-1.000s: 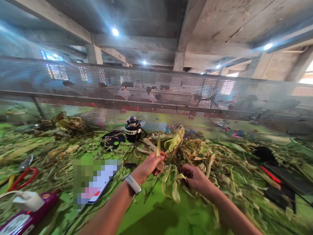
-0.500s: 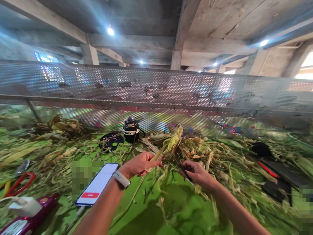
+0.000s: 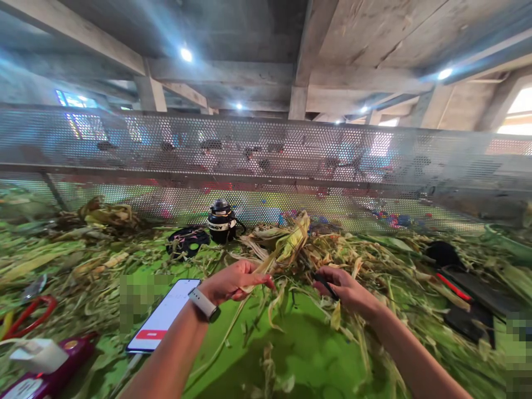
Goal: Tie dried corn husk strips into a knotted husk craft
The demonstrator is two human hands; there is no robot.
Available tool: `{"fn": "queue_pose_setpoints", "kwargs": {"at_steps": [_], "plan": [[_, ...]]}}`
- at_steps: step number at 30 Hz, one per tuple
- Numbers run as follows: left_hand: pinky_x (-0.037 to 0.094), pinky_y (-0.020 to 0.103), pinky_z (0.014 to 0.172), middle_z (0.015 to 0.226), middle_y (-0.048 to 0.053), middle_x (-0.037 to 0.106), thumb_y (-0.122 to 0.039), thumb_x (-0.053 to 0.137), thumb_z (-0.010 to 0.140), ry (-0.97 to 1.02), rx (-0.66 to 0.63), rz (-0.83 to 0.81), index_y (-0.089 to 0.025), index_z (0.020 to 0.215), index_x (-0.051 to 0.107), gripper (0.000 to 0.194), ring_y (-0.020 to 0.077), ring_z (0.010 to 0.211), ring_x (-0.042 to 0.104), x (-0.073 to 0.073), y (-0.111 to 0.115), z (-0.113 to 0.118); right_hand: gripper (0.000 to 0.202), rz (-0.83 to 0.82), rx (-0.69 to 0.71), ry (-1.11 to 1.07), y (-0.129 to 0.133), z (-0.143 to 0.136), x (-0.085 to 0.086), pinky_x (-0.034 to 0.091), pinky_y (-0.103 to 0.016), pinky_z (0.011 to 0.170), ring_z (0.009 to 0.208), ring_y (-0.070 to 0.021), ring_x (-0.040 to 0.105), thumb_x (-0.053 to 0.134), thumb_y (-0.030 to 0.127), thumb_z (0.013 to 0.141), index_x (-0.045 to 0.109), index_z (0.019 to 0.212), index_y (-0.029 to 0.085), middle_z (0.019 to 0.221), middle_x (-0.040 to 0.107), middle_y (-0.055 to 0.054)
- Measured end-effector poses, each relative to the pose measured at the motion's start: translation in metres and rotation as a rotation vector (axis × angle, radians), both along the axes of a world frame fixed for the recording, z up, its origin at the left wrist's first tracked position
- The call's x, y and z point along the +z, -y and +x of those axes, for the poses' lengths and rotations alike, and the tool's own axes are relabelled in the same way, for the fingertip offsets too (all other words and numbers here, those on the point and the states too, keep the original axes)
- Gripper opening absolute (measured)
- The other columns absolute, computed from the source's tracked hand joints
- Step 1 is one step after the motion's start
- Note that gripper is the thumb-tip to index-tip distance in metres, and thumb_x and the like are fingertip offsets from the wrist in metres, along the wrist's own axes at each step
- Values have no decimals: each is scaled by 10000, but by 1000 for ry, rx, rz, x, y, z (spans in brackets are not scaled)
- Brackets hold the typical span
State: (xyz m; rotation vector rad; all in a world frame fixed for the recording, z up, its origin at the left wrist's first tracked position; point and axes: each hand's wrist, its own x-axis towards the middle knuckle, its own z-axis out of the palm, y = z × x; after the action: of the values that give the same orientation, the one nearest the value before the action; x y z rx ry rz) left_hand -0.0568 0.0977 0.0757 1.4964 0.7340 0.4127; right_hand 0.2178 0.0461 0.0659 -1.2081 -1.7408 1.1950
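Pale, dry leaf strips (image 3: 260, 271) are pinched in my left hand (image 3: 236, 281), which wears a watch with a light strap (image 3: 202, 303). My right hand (image 3: 338, 286) is closed around a thin dark tool (image 3: 327, 285), its far end among the leaves. Between and beyond both hands, a yellow-green leafy bundle (image 3: 293, 239) rises from a heap of dried leaves (image 3: 332, 252). Loose strips hang over the green surface (image 3: 307, 354) in front.
A lit phone (image 3: 166, 316) lies by my left forearm. Farther left are red-handled scissors (image 3: 44, 318) and a purple power strip (image 3: 66, 360) with a white charger (image 3: 39, 354). A black jar (image 3: 222, 223) stands before a perforated metal screen (image 3: 266, 149); people show dimly behind.
My right hand has shifted slightly right, away from my left hand, with the dark tool. My left hand has barely moved and keeps its hold on the leaf strips.
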Motion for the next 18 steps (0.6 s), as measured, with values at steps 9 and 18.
{"fn": "queue_pose_setpoints", "kwargs": {"at_steps": [9, 18], "plan": [[130, 204, 293, 395, -102, 241, -536, 650, 694, -208, -85, 79, -149, 839, 741, 423, 30, 286, 213, -3, 7, 10, 255, 98, -32, 201, 0, 2, -6, 286, -208, 498, 557, -90, 365, 656, 392, 733, 564, 753, 155, 612, 444, 44], [135, 208, 309, 391, -102, 228, -546, 630, 707, -262, -64, 96, -163, 855, 737, 424, 42, 288, 220, -1, 9, 12, 260, 118, -42, 323, 5, -5, -1, 255, -200, 470, 539, -84, 339, 659, 394, 726, 535, 720, 165, 576, 408, 59]]}}
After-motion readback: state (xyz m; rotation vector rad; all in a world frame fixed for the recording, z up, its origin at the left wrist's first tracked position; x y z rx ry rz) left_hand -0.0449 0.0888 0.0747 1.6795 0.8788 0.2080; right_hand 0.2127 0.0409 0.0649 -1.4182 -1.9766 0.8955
